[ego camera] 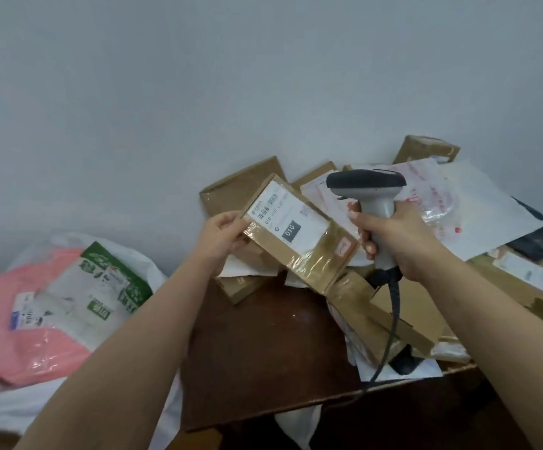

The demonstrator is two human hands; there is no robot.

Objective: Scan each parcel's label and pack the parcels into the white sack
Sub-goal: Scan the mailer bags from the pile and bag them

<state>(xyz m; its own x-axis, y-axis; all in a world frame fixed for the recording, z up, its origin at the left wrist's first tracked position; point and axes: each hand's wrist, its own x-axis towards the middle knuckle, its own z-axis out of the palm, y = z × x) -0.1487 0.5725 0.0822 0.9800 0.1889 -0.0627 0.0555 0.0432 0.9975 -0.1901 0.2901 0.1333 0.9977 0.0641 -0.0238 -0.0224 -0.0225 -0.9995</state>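
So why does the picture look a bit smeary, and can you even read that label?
Head view: soft all over, the wide lens bending the edges. The label on the held cardboard parcel shows only "010"; smaller print blurs. Glare streaks the parcel's tape and the pink bag in the white sack. Lighting is flat, shadows faint.

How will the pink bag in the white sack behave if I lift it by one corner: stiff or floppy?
Probably floppy: the pink bag is thin glossy plastic that wrinkles and sags in the white sack. Its shiny film may be slippery in the fingers. It looks soft, so likely light and not fragile, though its contents are hidden.
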